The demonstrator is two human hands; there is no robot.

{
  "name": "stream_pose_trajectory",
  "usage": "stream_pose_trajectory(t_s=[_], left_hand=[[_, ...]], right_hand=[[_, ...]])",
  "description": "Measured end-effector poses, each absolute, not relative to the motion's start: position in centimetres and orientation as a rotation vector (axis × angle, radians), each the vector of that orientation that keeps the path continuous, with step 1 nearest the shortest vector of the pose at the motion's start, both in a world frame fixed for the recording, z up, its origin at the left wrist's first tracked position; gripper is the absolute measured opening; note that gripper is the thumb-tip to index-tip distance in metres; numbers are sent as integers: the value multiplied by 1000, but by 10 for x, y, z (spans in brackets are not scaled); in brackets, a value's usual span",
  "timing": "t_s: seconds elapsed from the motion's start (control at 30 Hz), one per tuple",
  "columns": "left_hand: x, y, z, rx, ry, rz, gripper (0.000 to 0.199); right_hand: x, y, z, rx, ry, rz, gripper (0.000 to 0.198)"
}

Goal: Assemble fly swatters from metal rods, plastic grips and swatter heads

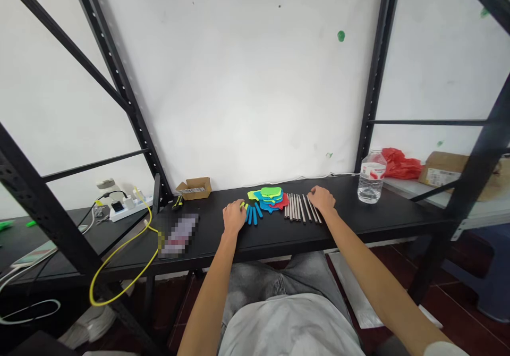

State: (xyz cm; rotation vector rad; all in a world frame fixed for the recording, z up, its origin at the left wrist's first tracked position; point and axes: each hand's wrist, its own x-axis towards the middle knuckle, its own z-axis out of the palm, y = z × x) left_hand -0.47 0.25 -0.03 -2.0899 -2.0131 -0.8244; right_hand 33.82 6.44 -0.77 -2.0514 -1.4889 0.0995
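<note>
My left hand point(234, 215) rests on the black tabletop with its fingers curled. A small yellow bit shows at its fingertips, but what they hold is mostly hidden. Right beside it, several short blue sticks point(255, 217) lie fanned out. My right hand point(322, 199) has its fingers closed at the upper end of the rightmost thin grey rods point(298, 208), which lie in a row. Between the hands, farther back, is a stack of flat shaped pieces in green point(271, 192), blue point(271, 207), red point(283, 202) and yellow.
A water bottle point(371, 178) stands at the right. An open cardboard box point(195, 188) sits by the wall. To the left are a blurred flat item point(180, 235), a yellow cable point(115, 255) and a power strip point(131, 207). Black metal posts point(376, 74) frame the table point(287, 237).
</note>
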Motion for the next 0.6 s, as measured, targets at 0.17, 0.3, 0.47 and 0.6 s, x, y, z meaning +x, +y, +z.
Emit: stream_pose_trajectory(t_s=[0.17,0.3,0.47,0.6], left_hand=[[-3,-2,4,-2085,-1976,-901,39],[-3,-1,3,-2104,-1923,-980,39],[-5,1,1,-2100,-1901,-1009,37],[-6,1,1,-2113,-1913,-1035,39]], right_hand=[[339,61,-6,-2173,-1542,114,37],[337,60,-5,-2204,-1573,114,42],[337,59,-4,-2182,-1582,135,44],[338,63,-4,-2071,-1398,255,47]])
